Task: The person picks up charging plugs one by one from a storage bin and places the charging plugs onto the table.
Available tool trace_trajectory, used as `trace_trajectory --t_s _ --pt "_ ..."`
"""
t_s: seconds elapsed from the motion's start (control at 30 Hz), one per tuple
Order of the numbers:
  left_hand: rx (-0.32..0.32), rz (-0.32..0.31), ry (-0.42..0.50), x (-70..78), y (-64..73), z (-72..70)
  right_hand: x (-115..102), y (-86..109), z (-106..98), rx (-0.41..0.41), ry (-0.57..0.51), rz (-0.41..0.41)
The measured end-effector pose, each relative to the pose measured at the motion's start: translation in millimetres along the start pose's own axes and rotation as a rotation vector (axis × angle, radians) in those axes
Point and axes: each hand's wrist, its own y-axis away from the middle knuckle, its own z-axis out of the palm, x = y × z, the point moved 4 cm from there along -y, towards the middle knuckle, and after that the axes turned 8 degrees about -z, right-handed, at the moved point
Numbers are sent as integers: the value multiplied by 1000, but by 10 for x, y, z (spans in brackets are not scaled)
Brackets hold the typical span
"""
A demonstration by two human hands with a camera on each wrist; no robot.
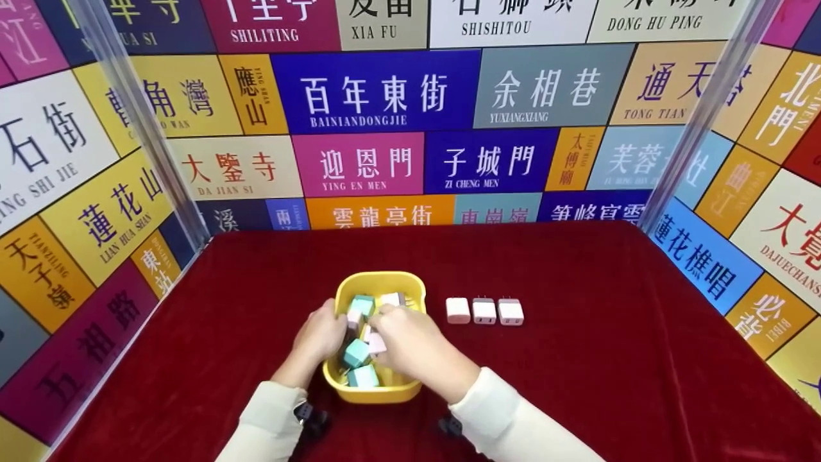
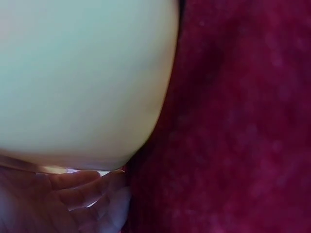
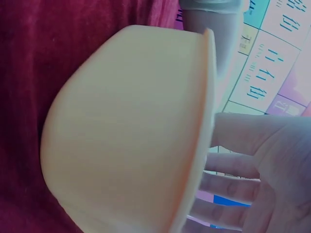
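A yellow plastic basket (image 1: 380,282) stands on the red cloth, holding several small cube-shaped charger plugs in teal, white and pale pink. Over its left rim reaches my left hand (image 1: 324,330), fingertips beside a pale plug (image 1: 354,319); whether they grip it is hidden. My right hand (image 1: 404,337) comes over the right rim, its fingers down among the plugs near a pale pink one (image 1: 376,342). In the right wrist view the basket wall (image 3: 131,131) hides those fingertips. A teal plug (image 1: 357,353) lies between the hands. The left wrist view shows mostly the basket's outer wall (image 2: 82,82).
Right of the basket, three white plugs stand in a row on the cloth: a left one (image 1: 458,310), a middle one (image 1: 484,311) and a right one (image 1: 510,312). Panels with printed place names (image 1: 378,90) wall the table at the back and both sides.
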Motion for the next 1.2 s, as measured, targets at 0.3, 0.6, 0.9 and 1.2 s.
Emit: trace_trajectory --t_s 0.3,0.6,0.9,1.2 --pt "12 7 4 16 9 -6 131 131 -158 79 -60 -58" --pt "-2 -13 1 14 15 -3 374 287 -277 118 -123 18" --pt "-13 -23 6 14 19 -7 652 453 -395 214 -104 39" --pt "-21 -32 9 16 16 -4 893 599 -448 231 -102 101"
